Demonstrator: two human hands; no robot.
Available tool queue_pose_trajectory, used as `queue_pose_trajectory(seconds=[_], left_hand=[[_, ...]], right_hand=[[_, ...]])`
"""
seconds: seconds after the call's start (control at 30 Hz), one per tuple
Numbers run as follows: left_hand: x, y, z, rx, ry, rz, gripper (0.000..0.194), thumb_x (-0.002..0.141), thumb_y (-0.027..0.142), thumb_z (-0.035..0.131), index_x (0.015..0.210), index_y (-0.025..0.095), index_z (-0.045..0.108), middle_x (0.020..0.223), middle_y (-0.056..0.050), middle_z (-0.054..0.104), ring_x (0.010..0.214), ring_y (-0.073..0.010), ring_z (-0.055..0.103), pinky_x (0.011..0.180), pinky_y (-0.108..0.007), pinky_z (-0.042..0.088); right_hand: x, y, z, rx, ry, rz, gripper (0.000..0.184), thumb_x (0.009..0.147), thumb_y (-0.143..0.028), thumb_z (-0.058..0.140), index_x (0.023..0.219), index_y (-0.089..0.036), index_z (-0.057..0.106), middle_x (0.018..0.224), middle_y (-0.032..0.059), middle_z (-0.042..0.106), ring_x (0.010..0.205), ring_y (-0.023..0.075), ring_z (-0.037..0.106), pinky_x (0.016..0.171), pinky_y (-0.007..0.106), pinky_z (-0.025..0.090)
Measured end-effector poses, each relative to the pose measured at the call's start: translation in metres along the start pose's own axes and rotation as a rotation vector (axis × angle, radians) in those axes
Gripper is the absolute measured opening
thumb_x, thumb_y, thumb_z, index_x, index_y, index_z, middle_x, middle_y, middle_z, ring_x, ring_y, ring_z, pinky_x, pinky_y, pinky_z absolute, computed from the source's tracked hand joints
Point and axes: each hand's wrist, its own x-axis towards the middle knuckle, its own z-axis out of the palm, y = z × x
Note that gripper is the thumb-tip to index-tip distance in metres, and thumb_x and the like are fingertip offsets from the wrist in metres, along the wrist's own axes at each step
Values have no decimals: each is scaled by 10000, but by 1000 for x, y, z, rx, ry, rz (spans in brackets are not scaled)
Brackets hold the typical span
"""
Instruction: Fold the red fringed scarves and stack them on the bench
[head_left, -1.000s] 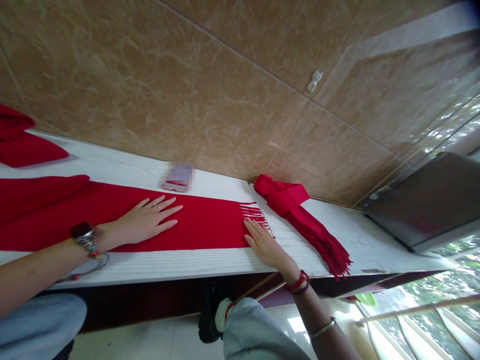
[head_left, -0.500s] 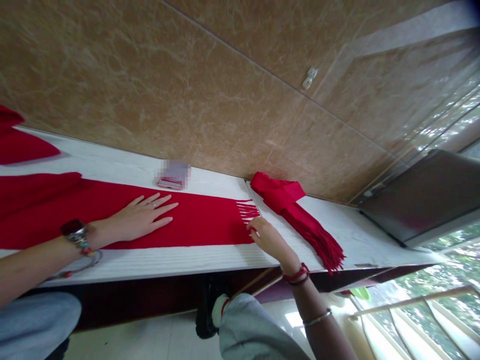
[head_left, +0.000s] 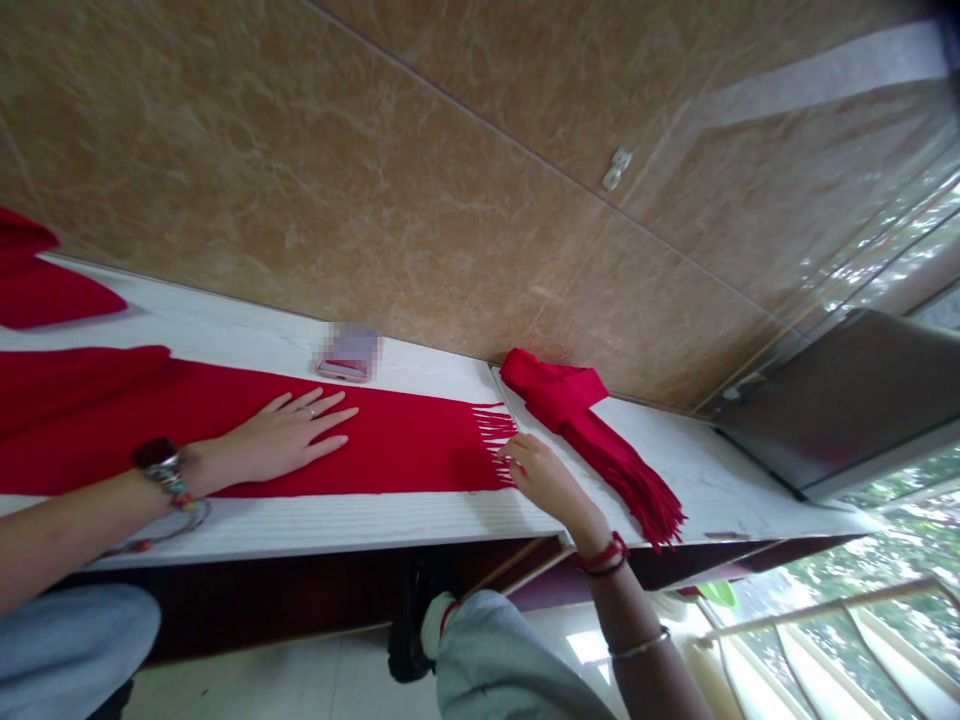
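Our left hand [head_left: 281, 440], spread flat on the red scarf [head_left: 420, 440]. Our right hand [head_left: 536, 475], fingers curled at the scarf's fringe [head_left: 495, 430]; we cannot tell whether they grip it. Beyond our right hand, one folded red scarf [head_left: 570, 410]; beyond our left, one phone [head_left: 349, 362].

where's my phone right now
In the head view, the phone lies left of centre on the white counter, between the tiled wall and the spread red scarf.
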Motion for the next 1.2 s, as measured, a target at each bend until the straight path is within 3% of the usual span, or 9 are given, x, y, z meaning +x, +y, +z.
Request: queue_pose_trajectory(seconds=[0.2,0.3,0.43,0.53,0.7,0.83,1.0,1.1,1.2], left_hand=[[0,0,1,-9,8,5,524,882,470,289,1381,309,268,1467,-5,209,1341,-259,154,1052,-464,114],[1,0,1,-17,21,11,527,880,476,296,1379,306,278,1461,-11,227,1337,-265,164,1051,-468,114],[0,1,0,-10,25,12,527,892,482,274,1383,289,275,1456,-20,244,1334,-267,172,1053,-467,117],[0,1,-1,-5,11,0,526,895,477,269,1385,285,270,1460,-19,230,1337,-268,165,1054,-469,121],[1,1,0,-12,10,-2,525,881,475,302,1379,310,273,1465,-7,212,1340,-257,162,1059,-464,114],[-2,5,-4,2,0,-11,509,900,439,315,1383,283,273,1465,-29,208,1339,-261,159,1057,-461,113],[-5,6,-5,-16,14,8,493,920,418,307,1388,273,254,1464,-25,211,1336,-258,155,1055,-474,98],[-4,5,-5,23,-4,-1,497,920,420,293,1393,280,236,1471,-22,187,1341,-247,146,1057,-466,103],[-2,5,-5,50,-40,-16,514,908,439,290,1396,294,223,1478,-16,156,1347,-238,132,1061,-449,108]], right_hand=[[-9,29,5,-300,-192,230,232,792,-83,412,758,-154,630,796,100,639,766,192,579,683,283,409],[-22,46,-4,-313,-124,324,255,792,-71,396,721,-147,628,780,108,636,765,199,579,676,291,415],[-17,26,-7,11,75,83,241,765,-58,426,858,-175,614,892,57,628,883,167,547,800,276,410],[-3,8,2,114,-9,-45,248,741,-37,438,851,-183,605,871,39,617,865,150,541,790,252,407],[-7,33,10,-92,-135,173,235,784,-64,407,750,-174,612,804,42,589,723,130,543,646,218,388],[-27,59,-1,-167,-61,355,246,804,-85,393,703,-161,604,778,59,579,705,141,543,638,230,391],[-11,25,-2,81,170,81,203,786,-82,425,856,-175,591,920,66,579,878,159,534,796,261,411],[10,5,9,95,49,-7,217,770,-56,429,853,-173,591,899,58,594,867,151,537,793,249,406],[13,14,14,-34,-86,155,220,775,-58,416,802,-174,601,832,50,607,777,145,553,701,235,401]])
